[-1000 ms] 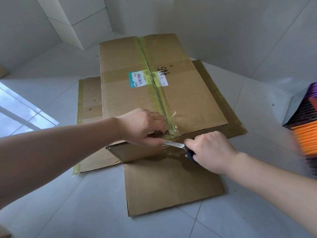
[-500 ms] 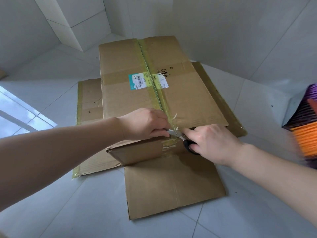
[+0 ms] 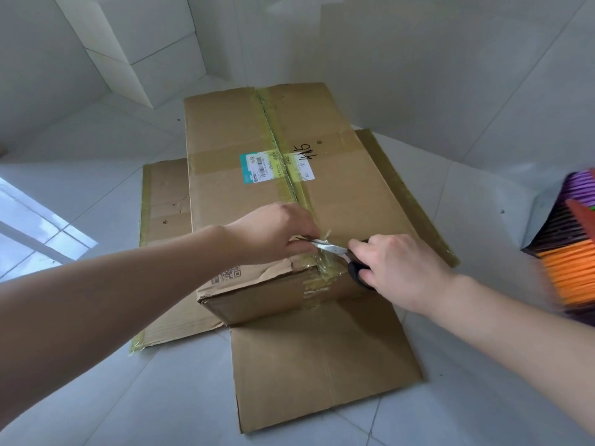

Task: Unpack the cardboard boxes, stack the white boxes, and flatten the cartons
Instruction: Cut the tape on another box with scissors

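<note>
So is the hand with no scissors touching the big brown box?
Touching. The head view shows the left hand resting on the sealed brown cardboard box, its fingers on the top near the taped seam.

Sealed cardboard box (image 3: 289, 194) lies flat at frame center, long axis running 12 to 6 o'clock. Yellowish tape (image 3: 279, 146) runs down the top seam; a teal-and-white shipping label (image 3: 277, 167) sits across it mid-length, with black handwriting at its 3 o'clock. Near end at 6 o'clock: tape crumpled and torn, left corner dented, QR code printed beside it. The box rests on flattened cartons (image 3: 322, 358): one sheet sticks out toward 6 o'clock, another toward 9 o'clock, and a taped edge shows at 3 o'clock.
</note>
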